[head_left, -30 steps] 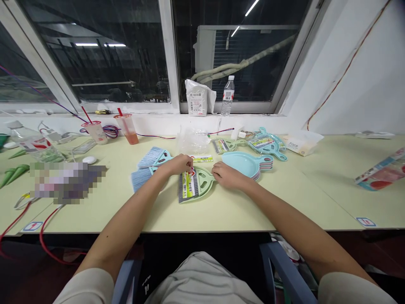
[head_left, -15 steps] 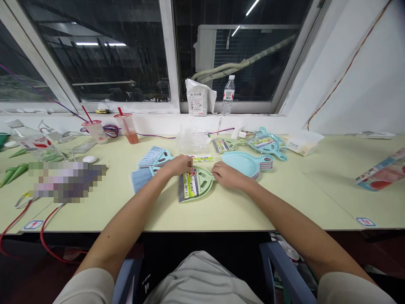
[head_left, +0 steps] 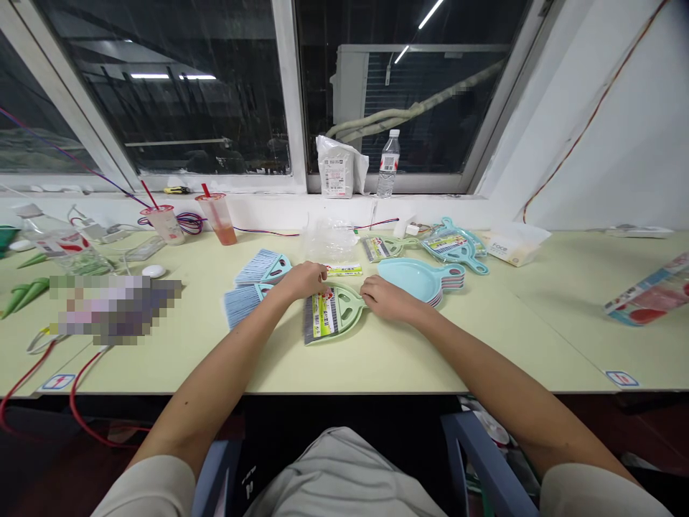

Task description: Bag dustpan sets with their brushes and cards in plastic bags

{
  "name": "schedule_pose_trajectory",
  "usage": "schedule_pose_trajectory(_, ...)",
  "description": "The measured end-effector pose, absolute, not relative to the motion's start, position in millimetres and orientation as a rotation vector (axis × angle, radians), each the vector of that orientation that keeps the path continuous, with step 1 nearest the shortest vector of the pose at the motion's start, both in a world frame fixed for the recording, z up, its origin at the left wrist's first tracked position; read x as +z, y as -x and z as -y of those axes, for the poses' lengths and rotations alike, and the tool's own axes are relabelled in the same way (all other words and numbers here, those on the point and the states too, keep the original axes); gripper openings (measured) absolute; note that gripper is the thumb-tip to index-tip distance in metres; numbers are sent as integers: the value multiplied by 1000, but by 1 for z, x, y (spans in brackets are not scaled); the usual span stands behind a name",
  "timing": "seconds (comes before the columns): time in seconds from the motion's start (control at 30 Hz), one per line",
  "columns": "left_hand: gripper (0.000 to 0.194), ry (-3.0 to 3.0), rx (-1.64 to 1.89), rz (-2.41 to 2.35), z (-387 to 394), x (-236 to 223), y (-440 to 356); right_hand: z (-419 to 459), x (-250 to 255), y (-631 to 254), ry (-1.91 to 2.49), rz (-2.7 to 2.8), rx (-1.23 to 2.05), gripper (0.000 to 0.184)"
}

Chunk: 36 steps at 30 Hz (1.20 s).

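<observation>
A light green dustpan and brush set (head_left: 349, 307) lies on the table before me, the brush with grey bristles nested in the pan. A yellow-green printed label (head_left: 324, 314) lies across its bristle end. At the handle, my right hand (head_left: 385, 296) is closed around the set, hiding most of the grip. My left hand (head_left: 308, 280) is at the label's upper end, fingers bent and slightly apart; its thumb is partly hidden. Left of it lie two blue brushes (head_left: 261, 267), one partly behind my wrist. Blue dustpans (head_left: 409, 278) are stacked beyond my right hand.
Behind lie a loose label card (head_left: 344, 270), clear plastic wrapping (head_left: 329, 240), a wrapped green set (head_left: 382, 248) and wrapped blue sets (head_left: 455, 244). Drink cups (head_left: 218, 219) stand at back left. A tissue pack (head_left: 517, 243) and a plastic package (head_left: 654, 291) lie right.
The fingertips of my left hand have lifted slightly from the label's upper end. My right hand and the green set have stayed in place.
</observation>
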<state>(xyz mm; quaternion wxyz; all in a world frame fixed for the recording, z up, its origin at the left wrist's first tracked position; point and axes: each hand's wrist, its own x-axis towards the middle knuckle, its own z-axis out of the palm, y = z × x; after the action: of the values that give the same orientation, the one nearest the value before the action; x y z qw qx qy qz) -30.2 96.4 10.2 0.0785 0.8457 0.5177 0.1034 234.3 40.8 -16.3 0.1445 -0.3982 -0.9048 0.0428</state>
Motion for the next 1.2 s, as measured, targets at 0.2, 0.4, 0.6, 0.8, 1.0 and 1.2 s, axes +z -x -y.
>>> schedule_pose_trajectory(0.2, 22, -2474, 557, -1692, -95, 16, 33, -41, -19, -232, 1192, 2609, 68, 25)
schedule_pose_trajectory(0.4, 25, -2304, 896, -1824, -94, 19, 33, -43, -17, -230, 1353, 2430, 136, 21)
schedule_pose_trajectory(0.6, 18, -1915, 1084, -1755, -98, 28, 38, -53, -4, -247, 1331, 2206, 269, 18)
schedule_pose_trajectory(0.8, 13, -1161, 840, -1134, -90, 34, 43, -72, 8, -254, 1280, 2106, 306, 16)
schedule_pose_trajectory(1.0, 22, -952, 895, -1028, -93, 29, 54, -97, 8, -241, 1298, 2125, 324, 18)
schedule_pose_trajectory(1.2, 26, -868, 1011, -1066, -102, 27, 67, -160, 22, -239, 1313, 1878, 740, 14)
